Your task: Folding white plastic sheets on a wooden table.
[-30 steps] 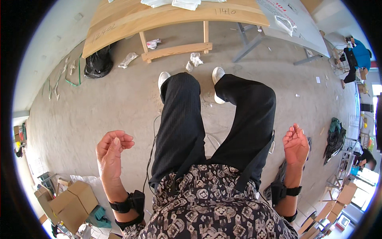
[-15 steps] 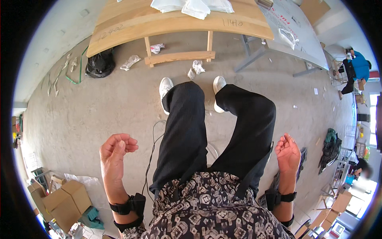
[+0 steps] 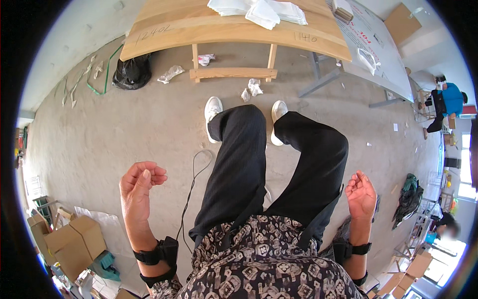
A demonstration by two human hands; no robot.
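My left hand hangs over the floor to the left of my legs, its fingers loosely bent and the thumb apart from the fingertips. It holds nothing. On the other side, my right hand is turned palm up beside my right knee, with half-curled fingers and a bare palm. Both wrists wear black straps, the left strap and the right strap. Neither hand touches an object. Nearest to the left hand is a thin dark cable lying on the floor.
Ahead stands a wooden table bearing white cloth-like pieces. A grey-topped table adjoins it at right. Crumpled scraps and a black bag lie on the floor. Cardboard boxes are at lower left; a person in blue is far right.
The view has shifted a little, so the tables sit lower and further right. My left hand appears slightly further left and higher. Both hands keep nearly the same pose.
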